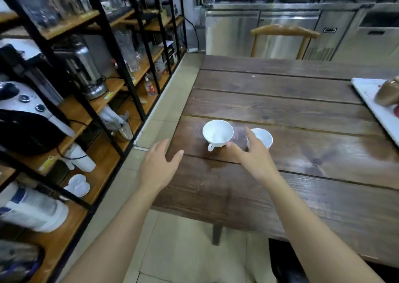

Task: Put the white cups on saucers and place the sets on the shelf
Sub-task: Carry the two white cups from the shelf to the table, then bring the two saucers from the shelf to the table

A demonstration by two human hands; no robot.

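While both arms reach over the wooden table (280, 114), neither hand grasps anything. Left hand (158, 166) spread, fingers loose, above the table's near corner, short of the cups. Right hand (252, 153) unclenched between the two white cups: larger cup (217, 132) just left of its thumb, thumb tip about touching it, handle toward the person; smaller cup (263, 137) just behind its fingers, contact unclear. Saucers (78, 185) sit on the shelf (101, 170) well left of the left hand.
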